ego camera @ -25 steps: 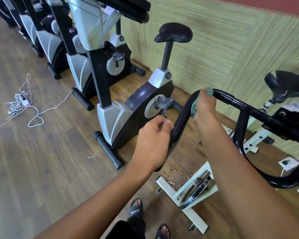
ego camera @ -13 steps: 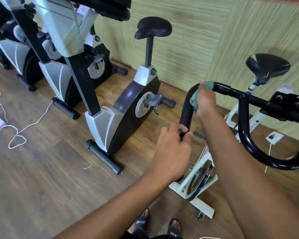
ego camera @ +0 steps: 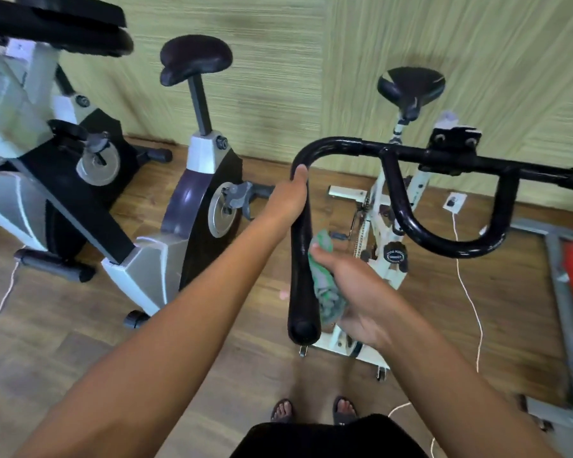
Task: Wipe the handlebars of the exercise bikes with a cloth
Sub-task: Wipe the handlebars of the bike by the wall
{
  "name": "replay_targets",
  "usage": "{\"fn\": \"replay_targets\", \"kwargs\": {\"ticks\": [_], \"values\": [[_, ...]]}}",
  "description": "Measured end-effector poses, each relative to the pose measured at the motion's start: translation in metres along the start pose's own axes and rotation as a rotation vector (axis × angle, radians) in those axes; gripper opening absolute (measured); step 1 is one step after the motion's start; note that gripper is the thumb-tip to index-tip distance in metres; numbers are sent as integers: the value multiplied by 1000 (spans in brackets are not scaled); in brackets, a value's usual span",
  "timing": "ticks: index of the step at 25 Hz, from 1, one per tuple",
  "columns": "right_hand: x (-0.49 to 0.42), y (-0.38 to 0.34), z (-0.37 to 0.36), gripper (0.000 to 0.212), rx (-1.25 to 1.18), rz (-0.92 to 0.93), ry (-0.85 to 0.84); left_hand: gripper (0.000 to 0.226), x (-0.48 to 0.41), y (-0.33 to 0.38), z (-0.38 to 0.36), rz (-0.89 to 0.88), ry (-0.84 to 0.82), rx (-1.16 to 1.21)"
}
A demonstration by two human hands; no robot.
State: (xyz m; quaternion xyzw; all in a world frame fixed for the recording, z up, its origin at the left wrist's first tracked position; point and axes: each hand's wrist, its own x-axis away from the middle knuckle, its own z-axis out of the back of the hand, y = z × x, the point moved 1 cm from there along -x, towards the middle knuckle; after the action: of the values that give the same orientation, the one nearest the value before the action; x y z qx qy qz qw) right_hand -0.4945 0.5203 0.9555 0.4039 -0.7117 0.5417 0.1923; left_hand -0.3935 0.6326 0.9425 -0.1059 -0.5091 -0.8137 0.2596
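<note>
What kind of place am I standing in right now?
Probably a gym or fitness room: a grey-and-black bike, a second bike left of it and a white-framed bike stand side by side by the wall, and the right hand holds a cloth against the handlebar.

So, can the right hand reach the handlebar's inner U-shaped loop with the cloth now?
Probably yes. The right hand holds the cloth at the left bar; nothing stands between it and the loop to its right. The left hand grips higher up, out of the way.
</note>
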Motion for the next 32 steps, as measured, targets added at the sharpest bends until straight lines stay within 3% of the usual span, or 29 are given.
{"fn": "replay_targets", "kwargs": {"ticks": [7, 10, 16, 19, 25, 32], "values": [[7, 2, -6, 41, -300, -119, 18, 56, -16, -14, -11, -122, 13, 147], [11, 18, -5, 54, -563, -164, -44, 65, -15, -15, -11, -118, 10, 148], [1, 41, -12, 56, -903, -113, -138, 52, -15, -16, -12, -120, 13, 137], [7, 47, -13, 57, -951, -120, -189, 54, -19, -19, -12, -137, 10, 127], [8, 50, -16, 53, -985, -120, -136, 45, -17, -19, -11, -155, 25, 144], [-24, 19, -4, 52, -661, -96, 15, 52, -17, -21, -12, -163, 62, 142]]}}
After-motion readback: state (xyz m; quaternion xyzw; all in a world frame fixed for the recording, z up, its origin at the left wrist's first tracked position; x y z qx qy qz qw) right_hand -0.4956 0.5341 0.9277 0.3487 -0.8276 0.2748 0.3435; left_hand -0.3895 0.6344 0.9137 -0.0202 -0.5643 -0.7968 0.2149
